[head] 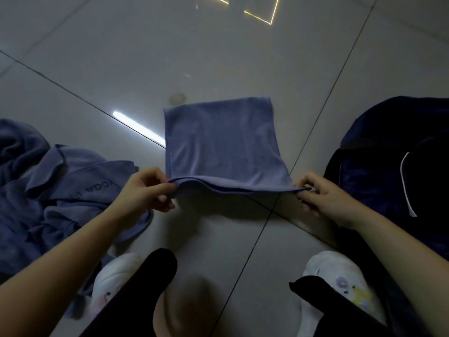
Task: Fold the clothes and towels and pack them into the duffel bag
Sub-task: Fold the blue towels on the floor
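A blue towel point(223, 142), folded double, is stretched between my hands above the floor, its far edge lying on the tiles. My left hand point(148, 189) pinches the near left corner. My right hand point(320, 195) pinches the near right corner. A dark navy duffel bag point(388, 166) sits at the right, close beside my right hand, with a white strip on it. A heap of blue cloths point(56, 190), one with printed letters, lies at the left.
The glossy grey tiled floor point(218, 57) stretches ahead, with bright light reflections on it. My two feet in white slippers point(340, 280) and dark trouser legs are at the bottom, just below the towel.
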`<action>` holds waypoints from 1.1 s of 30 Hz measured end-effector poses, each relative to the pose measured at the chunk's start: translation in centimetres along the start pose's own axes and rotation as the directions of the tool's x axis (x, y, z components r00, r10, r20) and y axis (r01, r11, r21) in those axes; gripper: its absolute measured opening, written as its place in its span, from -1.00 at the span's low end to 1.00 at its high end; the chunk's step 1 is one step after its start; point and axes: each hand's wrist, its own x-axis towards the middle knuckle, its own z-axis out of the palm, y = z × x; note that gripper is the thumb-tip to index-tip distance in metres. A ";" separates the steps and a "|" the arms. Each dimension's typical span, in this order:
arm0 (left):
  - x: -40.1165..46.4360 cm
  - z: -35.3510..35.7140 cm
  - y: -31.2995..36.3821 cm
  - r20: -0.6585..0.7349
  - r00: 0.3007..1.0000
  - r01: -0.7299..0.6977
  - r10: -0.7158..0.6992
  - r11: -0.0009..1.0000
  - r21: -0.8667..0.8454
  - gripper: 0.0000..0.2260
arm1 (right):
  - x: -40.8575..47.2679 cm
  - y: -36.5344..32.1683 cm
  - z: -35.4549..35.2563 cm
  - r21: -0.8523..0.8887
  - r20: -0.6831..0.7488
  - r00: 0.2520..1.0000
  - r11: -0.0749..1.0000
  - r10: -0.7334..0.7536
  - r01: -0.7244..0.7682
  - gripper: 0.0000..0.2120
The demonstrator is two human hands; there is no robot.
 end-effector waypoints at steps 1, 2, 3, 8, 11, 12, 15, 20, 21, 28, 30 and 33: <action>-0.4 0.0 0.2 -0.024 0.999 0.031 -0.033 0.996 -0.089 -0.87 | 0.0 -0.3 -0.1 0.098 0.053 0.997 0.994 0.048 -0.053 -0.90; -0.5 0.0 0.1 -0.041 0.998 0.048 -0.055 0.988 -0.149 -0.88 | 0.1 -0.5 -0.1 0.169 0.081 0.993 0.980 0.090 -0.102 -0.91; -0.6 0.0 0.0 -0.054 0.995 0.073 -0.084 0.980 -0.186 -0.89 | 0.4 -0.6 0.0 0.215 0.087 0.988 0.966 0.127 -0.143 -0.93; -0.6 -0.2 -1.4 -0.027 0.976 0.206 -0.218 0.952 -0.227 -0.73 | 1.5 0.0 0.8 0.298 0.102 0.968 0.921 0.230 -0.251 -0.77; -0.9 -0.3 -1.9 -0.011 0.988 0.155 -0.156 0.983 -0.100 -0.66 | 1.6 0.4 1.3 0.211 0.068 0.981 0.958 0.184 -0.194 -0.62; -0.9 -0.3 -2.0 -0.015 0.993 0.120 -0.121 0.991 -0.057 -0.71 | 1.6 0.4 1.4 0.143 0.046 0.986 0.976 0.159 -0.164 -0.64; -0.6 -0.4 -2.2 -0.036 0.999 0.026 -0.024 0.997 0.071 -0.87 | 2.0 0.7 1.6 -0.015 -0.017 0.997 0.997 0.078 -0.078 -0.81; -0.2 -1.0 -2.5 -0.001 0.997 -0.069 0.072 0.962 0.266 -0.90 | 2.1 1.1 1.3 -0.085 -0.098 0.995 0.996 0.004 -0.012 -0.92; -0.3 -0.9 -2.5 -0.016 0.997 -0.076 0.081 0.973 0.217 -0.93 | 2.1 1.2 1.2 -0.107 -0.106 0.994 0.994 -0.003 -0.009 -0.93; -1.5 -1.1 -3.0 -0.036 0.995 -0.088 0.090 0.994 0.062 -0.94 | 1.7 1.4 1.0 -0.232 -0.154 0.985 0.972 -0.072 0.035 -0.89; -1.4 -0.8 -3.2 -0.065 0.992 -0.105 0.109 0.992 0.063 -0.91 | 1.6 1.1 0.9 -0.227 -0.172 0.982 0.973 -0.075 0.034 -0.91; -1.2 -0.7 -3.6 -0.132 0.981 -0.130 0.142 0.987 0.095 -0.88 | 1.5 1.0 0.8 -0.254 -0.170 0.982 0.967 -0.079 0.034 -0.95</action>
